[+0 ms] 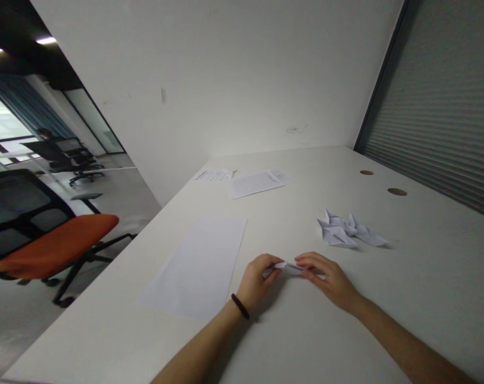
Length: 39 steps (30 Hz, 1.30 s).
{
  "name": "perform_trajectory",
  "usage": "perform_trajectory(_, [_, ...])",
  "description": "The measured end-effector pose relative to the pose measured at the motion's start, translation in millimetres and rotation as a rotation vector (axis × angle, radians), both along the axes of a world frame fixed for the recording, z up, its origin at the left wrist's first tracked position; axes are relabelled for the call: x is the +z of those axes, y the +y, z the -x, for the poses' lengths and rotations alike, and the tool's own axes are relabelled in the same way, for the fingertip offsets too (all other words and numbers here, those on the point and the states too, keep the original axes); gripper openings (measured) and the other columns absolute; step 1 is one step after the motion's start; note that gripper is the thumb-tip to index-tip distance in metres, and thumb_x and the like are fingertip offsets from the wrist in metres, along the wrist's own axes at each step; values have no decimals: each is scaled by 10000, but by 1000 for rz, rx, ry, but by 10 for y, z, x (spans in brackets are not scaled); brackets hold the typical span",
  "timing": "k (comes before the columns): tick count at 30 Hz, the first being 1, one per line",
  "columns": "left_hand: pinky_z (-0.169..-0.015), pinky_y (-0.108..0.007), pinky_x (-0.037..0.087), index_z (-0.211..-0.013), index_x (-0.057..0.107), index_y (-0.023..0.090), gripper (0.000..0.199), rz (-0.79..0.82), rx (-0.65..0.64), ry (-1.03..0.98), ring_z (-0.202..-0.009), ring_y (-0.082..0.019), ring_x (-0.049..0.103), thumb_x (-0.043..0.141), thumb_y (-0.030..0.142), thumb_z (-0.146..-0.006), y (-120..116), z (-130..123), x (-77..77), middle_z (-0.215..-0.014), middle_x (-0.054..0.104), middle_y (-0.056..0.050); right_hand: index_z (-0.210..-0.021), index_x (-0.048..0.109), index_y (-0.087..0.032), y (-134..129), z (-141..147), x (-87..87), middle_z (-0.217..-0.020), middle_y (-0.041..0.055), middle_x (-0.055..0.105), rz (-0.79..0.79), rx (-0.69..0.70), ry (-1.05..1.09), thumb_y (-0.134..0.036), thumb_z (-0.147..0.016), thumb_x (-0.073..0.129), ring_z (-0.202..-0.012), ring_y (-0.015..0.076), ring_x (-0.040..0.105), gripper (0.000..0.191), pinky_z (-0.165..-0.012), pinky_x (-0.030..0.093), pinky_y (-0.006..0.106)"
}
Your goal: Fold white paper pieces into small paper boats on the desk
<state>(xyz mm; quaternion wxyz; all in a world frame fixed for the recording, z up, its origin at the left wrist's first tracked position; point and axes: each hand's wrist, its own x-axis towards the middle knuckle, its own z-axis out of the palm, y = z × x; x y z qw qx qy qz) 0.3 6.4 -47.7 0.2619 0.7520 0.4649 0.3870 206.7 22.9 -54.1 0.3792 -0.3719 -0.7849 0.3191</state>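
Note:
Between my two hands is a small piece of folded white paper (292, 267), held just above the white table. My left hand (261, 277), with a dark band on its wrist, pinches the left end between thumb and fingers. At the right end, the thumb and fingers of my right hand (325, 277) are closed on the same piece. Parts of the folded paper are hidden by my fingers. Beyond my right hand lies a cluster of several folded white paper shapes (346, 230) with pointed tips. Flat to the left of my left hand is a blank white sheet (204, 261).
Farther back on the table (301, 186) lie printed sheets (255, 184) and a handwritten sheet (214, 175). Two round holes (397, 192) pierce the tabletop at the right, near a blind-covered window. An orange office chair (61, 240) stands left of the table; a person sits far behind.

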Motion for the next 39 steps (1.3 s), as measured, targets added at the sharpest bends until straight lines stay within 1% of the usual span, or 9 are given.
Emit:
perform_trajectory(6, [-729,-258,464,-1117,497,191,331,81,-49,-14,-809,-141,563,519,154,-789,12,-43,-99,-950,602,-40,-978,544,-204,6,52,-53,-881,40,645,146,-57,-2,-274,-770,543,-820,173,602,219,-745,475,305])
perform_trajectory(11, [-910,-382,385,-1179,447,213,502,-155,114,118,-1049,-209,449,598,117,-710,5,-28,-44,-1132,482,-76,-888,485,-201,47,84,-122,-752,11,622,270,-196,190,-297,-706,598,-701,160,617,235,-653,503,284])
perform_trajectory(15, [-974,-423,325,-1246,394,252,616,-178,-8,205,-1164,-249,342,638,153,-689,-29,-94,-16,-1276,350,-86,-936,510,-200,-34,163,-40,-932,60,619,245,-176,249,-294,-704,603,-880,185,602,268,-773,498,316])
perform_trajectory(18, [-987,-407,320,-1322,274,247,681,-89,-63,99,-1188,-241,322,583,127,-727,-38,-168,-43,-1319,258,-104,-1108,467,-223,-129,221,39,-1142,81,550,225,-56,310,-270,-703,618,-1030,203,541,435,-869,462,342])
perform_trajectory(21, [-997,-399,312,-1361,156,250,694,-49,-93,-51,-1176,-217,335,488,92,-772,-58,-232,-61,-1292,248,-101,-1214,383,-252,-176,266,51,-1188,89,508,242,53,380,-275,-730,605,-1012,201,546,533,-838,483,357])
perform_trajectory(26, [-1010,-399,290,-1382,-26,249,773,-22,-165,-151,-1198,-222,290,413,72,-772,-167,-342,-51,-1308,134,-102,-1234,397,-253,-178,321,-3,-1189,95,481,150,83,358,-356,-764,565,-1055,215,503,510,-826,483,347])
perform_trajectory(30, [-1043,-412,207,-1367,-131,236,850,48,-226,-197,-1283,-254,98,439,110,-750,-212,-372,-50,-1367,-58,-78,-1299,336,-249,-194,320,10,-1274,103,417,65,133,264,-375,-820,480,-1117,224,455,515,-841,466,331])
perform_trajectory(34, [-1070,-414,18,-1376,-99,194,824,186,-231,-264,-1297,-248,-41,447,167,-759,-196,-343,-26,-1361,-11,-63,-1182,493,-210,-187,279,29,-1229,96,475,-55,111,88,-328,-869,385,-1126,222,442,351,-912,406,353])
perform_trajectory(39, [-1076,-382,32,-1380,-79,176,756,221,-199,-301,-1295,-231,11,417,208,-811,-200,-363,-3,-1360,1,-69,-1058,569,-177,-184,253,35,-1101,108,561,-127,89,-23,-251,-892,299,-1053,213,489,325,-897,404,347])
